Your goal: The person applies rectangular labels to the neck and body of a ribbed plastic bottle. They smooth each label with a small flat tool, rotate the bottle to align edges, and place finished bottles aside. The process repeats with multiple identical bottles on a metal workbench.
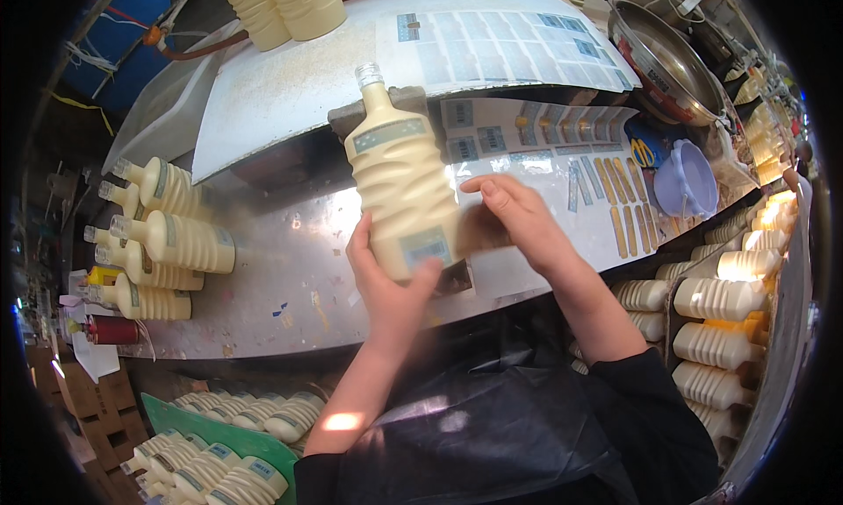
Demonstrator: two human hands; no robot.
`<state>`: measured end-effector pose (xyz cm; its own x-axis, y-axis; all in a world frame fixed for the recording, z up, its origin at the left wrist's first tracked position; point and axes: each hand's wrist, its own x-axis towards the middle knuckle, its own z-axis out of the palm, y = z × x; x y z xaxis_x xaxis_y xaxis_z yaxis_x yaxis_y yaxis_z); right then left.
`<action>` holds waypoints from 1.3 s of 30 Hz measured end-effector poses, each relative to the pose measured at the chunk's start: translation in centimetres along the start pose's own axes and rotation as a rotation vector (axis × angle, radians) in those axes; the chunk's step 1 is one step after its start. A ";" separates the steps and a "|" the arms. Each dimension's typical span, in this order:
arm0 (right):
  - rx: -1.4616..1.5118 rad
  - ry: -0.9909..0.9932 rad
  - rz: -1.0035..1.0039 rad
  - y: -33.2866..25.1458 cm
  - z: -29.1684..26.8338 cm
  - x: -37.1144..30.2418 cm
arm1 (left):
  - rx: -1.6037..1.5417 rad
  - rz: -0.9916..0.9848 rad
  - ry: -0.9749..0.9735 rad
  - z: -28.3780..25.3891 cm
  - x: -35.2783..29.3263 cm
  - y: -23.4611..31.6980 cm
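Presently we note a cream, wavy-ribbed bottle (399, 184), clear-necked, twice labelled, left hand (385, 281) clamped on its lower end, right hand (520, 217) beside it, finger closure unclear.

Left hand (388, 285): curled in grip, thumb at right.
Right hand (522, 220): slightly farther, fingertips leftward.
Forearms (364, 382): bare, angled inward from near.
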<state>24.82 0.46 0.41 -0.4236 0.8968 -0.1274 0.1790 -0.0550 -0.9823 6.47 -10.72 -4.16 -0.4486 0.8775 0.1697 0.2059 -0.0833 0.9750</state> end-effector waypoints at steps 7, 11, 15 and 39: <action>-0.568 0.080 -0.558 -3.8 3.0 -2.0 | 0.221 0.092 0.029 0.1 -0.2 0.1; -0.821 0.193 -0.997 -4.2 2.6 -2.6 | 0.168 0.086 0.061 -1.0 -0.6 -1.3; -0.797 0.009 -1.227 -2.4 6.0 -5.1 | -0.204 -0.049 0.000 -1.8 0.2 -2.2; -0.684 0.351 -0.596 -2.6 2.9 -3.3 | 0.110 0.018 0.090 -0.2 1.2 -0.6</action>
<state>23.19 -3.64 2.99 -0.3429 0.7808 0.5222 0.5452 0.6181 -0.5663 5.60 -9.69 -4.46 -0.5189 0.8301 0.2042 0.3064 -0.0424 0.9510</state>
